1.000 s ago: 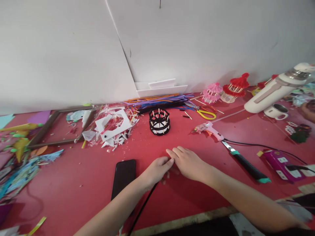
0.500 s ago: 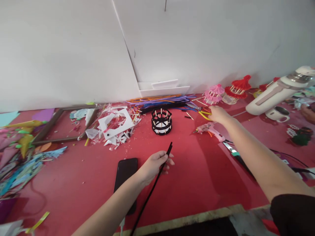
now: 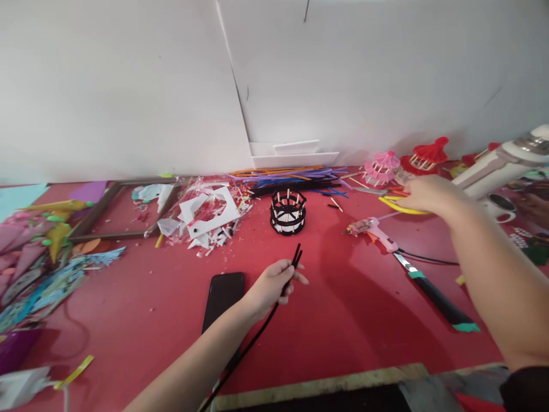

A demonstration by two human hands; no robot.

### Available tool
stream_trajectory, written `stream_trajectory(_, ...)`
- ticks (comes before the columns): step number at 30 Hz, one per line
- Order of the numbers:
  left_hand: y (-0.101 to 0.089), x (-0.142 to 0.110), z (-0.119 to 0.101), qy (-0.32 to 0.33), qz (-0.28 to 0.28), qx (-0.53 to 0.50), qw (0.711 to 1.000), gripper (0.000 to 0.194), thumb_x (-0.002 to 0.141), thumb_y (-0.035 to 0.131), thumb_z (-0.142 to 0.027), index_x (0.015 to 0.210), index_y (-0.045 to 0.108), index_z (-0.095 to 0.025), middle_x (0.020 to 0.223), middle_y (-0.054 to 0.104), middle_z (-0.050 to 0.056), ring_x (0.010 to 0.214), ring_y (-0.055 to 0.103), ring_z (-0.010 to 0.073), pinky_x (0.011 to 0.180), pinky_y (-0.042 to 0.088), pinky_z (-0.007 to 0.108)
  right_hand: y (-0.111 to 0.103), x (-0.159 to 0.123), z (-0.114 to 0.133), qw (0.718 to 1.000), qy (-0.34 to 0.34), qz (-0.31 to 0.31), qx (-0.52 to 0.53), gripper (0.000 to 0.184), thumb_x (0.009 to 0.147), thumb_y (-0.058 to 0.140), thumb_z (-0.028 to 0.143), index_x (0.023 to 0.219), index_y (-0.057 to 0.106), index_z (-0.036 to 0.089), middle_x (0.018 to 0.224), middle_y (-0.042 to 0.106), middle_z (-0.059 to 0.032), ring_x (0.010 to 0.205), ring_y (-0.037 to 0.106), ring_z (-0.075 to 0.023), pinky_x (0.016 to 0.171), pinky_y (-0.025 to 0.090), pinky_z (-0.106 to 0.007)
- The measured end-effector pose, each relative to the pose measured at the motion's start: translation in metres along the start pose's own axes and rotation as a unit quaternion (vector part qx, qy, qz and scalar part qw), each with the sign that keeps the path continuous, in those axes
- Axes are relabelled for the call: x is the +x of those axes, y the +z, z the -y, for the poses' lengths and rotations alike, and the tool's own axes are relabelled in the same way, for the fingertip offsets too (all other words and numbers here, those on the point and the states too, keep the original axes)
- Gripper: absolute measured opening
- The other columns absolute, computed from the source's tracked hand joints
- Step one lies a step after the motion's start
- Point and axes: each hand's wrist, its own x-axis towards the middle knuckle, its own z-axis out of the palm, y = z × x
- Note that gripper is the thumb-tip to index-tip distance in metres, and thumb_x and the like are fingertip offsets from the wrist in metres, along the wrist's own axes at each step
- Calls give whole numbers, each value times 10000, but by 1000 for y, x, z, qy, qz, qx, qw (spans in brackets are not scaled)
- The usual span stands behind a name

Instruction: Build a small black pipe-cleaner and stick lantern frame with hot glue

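My left hand (image 3: 274,286) is closed in a pinch around black pipe cleaners (image 3: 253,343), whose two tips stick up past my fingers while the long ends trail down toward the table edge. Beyond it stands a small round frame (image 3: 287,212) of black pipe cleaner rings and pale sticks, with a white base. At the right, my right hand (image 3: 429,194) grips what look like pliers (image 3: 403,207) with yellow and orange handles, their grey tips pointing left. Its fingertips are partly hidden.
A pink glue gun (image 3: 377,233) and a black-handled cutter knife (image 3: 441,300) lie at right. A phone (image 3: 223,294) is beside my left forearm. Behind are bundled pipe cleaners (image 3: 291,176), white foam scraps (image 3: 210,212), small pink (image 3: 381,169) and red (image 3: 429,155) pavilions, a bottle and a mug (image 3: 500,207).
My right hand has drawn the pliers to the right and toward me. The pipe cleaner tips in my left hand have spread slightly apart. The view has shifted a little.
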Motion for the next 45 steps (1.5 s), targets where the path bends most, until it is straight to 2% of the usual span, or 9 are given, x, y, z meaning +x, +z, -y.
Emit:
stream_trajectory(6, 3, 1, -1, 35, -17, 57, 998, 293, 899, 544, -441, 997, 503, -168, 1017, 724, 136, 587, 392, 78, 491, 266, 188, -4, -67, -12, 999, 3, -9, 52, 205, 871, 608, 417, 844, 659, 220, 844, 736, -136, 691, 644, -229, 610, 402, -336)
stream_trajectory(10, -1, 0, -7, 83, -57, 148, 984, 234, 927, 478, -435, 924, 423, -208, 976, 745, 108, 568, 386, 90, 503, 292, 205, 45, -118, 19, 970, -163, 17, 180, 189, 859, 604, 421, 842, 682, 250, 825, 748, -94, 702, 692, -233, 604, 482, -322)
stream_trajectory(14, -9, -8, -20, 139, -100, 269, 948, 173, 945, 449, -386, 923, 463, -215, 921, 750, 50, 536, 397, 107, 534, 323, 240, 109, -153, 53, 959, -207, -7, 193, 154, 817, 638, 280, 937, 698, 204, 1007, 747, -118, 860, 730, -271, 743, 564, -378)
stream_trajectory(17, -6, -19, -32, 182, -107, 359, 909, 154, 943, 474, -333, 890, 559, -216, 855, 730, 18, 639, 528, 140, 631, 372, 257, 130, -162, 65, 943, -227, -39, 240, 275, 826, 658, 249, 1089, 708, 186, 1138, 733, -153, 1032, 720, -314, 881, 580, -446)
stream_trajectory(20, 5, -30, -42, 217, -111, 428, 870, 161, 944, 462, -291, 881, 593, -223, 823, 699, 14, 729, 609, 168, 693, 401, 267, 115, -159, 73, 905, -225, -14, 361, 310, 892, 640, 386, 1143, 703, 215, 1089, 752, -121, 984, 737, -288, 859, 602, -442)
stream_trajectory(25, 24, -41, -57, 259, -108, 499, 820, 218, 974, 423, -322, 960, 623, -234, 848, 698, 30, 733, 638, 184, 669, 411, 271, 59, -149, 103, 776, -245, -46, 579, 326, 917, 615, 464, 1157, 693, 255, 998, 779, -73, 850, 757, -216, 704, 620, -324)
stream_trajectory(30, 21, -38, -73, 289, -130, 529, 787, 215, 981, 454, -331, 998, 647, -240, 851, 721, 21, 735, 662, 182, 666, 417, 263, 25, -130, 131, 771, -286, -133, 552, 274, 941, 580, 439, 816, 709, 232, 777, 750, -35, 703, 688, -169, 667, 546, -288)
stream_trajectory(36, -8, -18, -99, 322, -229, 516, 760, 173, 954, 522, -326, 980, 656, -219, 886, 735, 11, 778, 666, 172, 718, 432, 257, 11, -77, 150, 729, -237, -118, 631, 312, 798, 725, 498, 742, 666, 197, 714, 687, -8, 597, 579, -127, 612, 475, -269)
stream_trajectory(45, -53, 20, -127, 295, -214, 502, 784, 188, 911, 539, -338, 938, 659, -196, 835, 738, 25, 766, 662, 182, 706, 447, 272, 19, -7, 178, 739, -211, -69, 636, 246, 897, 631, 400, 834, 644, 163, 671, 602, 41, 498, 488, -80, 546, 431, -248)
